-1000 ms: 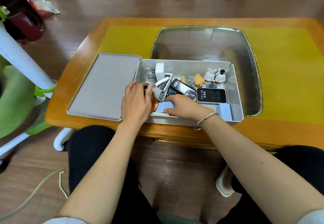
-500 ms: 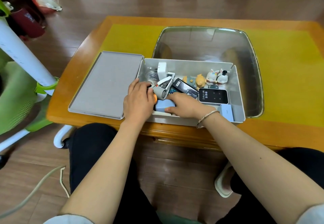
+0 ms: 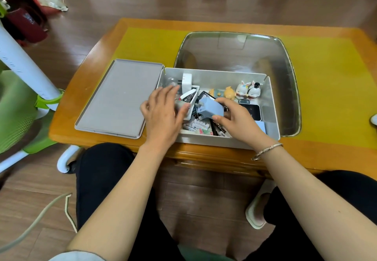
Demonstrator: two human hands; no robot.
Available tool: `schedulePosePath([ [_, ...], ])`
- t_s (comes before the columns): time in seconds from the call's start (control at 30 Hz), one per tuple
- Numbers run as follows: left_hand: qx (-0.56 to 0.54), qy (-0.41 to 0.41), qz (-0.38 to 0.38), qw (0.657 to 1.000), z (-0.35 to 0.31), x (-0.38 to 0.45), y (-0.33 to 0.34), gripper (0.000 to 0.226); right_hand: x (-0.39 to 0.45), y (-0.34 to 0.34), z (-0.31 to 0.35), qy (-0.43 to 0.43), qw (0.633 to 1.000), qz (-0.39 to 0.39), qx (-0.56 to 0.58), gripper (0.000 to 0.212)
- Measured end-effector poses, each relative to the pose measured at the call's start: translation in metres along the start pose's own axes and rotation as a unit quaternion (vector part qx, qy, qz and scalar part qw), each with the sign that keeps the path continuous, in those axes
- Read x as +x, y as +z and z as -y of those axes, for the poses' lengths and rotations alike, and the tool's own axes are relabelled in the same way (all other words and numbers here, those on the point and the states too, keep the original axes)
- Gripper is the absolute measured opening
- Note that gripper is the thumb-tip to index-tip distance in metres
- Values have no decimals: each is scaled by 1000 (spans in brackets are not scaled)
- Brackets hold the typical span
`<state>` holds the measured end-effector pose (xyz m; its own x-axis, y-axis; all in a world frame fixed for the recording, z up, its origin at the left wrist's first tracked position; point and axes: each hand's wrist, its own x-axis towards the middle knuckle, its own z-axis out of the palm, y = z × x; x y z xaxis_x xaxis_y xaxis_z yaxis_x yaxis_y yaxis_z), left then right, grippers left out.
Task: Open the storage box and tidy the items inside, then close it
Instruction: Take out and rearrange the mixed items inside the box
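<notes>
Right hand (image 3: pixel 238 118) holds smooth boxy blue charger (image 3: pixel 211 108)

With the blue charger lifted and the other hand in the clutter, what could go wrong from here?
1. The right hand pinches the pale blue plug-in charger block above the open white storage box; a slip could drop it onto the black-screened device.
2. The left hand rests among tilted items near the white stapler-like tool and may topple them.
3. The small rabbit figurines stand loose and could tip.
</notes>
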<state>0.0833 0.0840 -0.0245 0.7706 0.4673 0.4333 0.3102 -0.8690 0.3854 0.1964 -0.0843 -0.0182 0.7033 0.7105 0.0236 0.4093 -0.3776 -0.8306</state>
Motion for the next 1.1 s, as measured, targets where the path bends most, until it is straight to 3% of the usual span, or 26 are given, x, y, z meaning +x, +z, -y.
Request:
schedulePosePath([
  [0.07,-90,66,67,992,-15,2,0,56,-1,-4,3,-4,999,9,32,35],
  [0.17,-208,69,144,965,-31,8,4,49,-4,-5,9,-11,996,21,88,37],
  [0.27,-234,44,121,964,-34,10,9,43,-5,-8,7,31,996,-35,76,40],
  [0.37,-205,-3,56,977,-25,6,12,40,0,-18,-2,123,986,-58,-98,31],
  [0.47,-204,-54,4,977,-16,4,14,38,0,-18,0,204,940,47,-270,21],
  [0.53,-209,-58,-9,976,-16,3,15,37,-1,-10,7,235,912,113,-316,14],
  [0.77,-171,-38,-5,985,-18,-2,21,38,12,6,18,184,943,210,-178,26],
  [0.87,-170,-38,-6,985,-18,-2,22,39,11,2,11,200,948,185,-167,29],
  [1.0,-168,-36,-10,985,-18,-2,22,39,6,-13,3,247,952,46,-172,31],
  [1.1,-165,-36,-10,986,-18,-2,22,39,4,-15,1,253,930,63,-257,35],
])
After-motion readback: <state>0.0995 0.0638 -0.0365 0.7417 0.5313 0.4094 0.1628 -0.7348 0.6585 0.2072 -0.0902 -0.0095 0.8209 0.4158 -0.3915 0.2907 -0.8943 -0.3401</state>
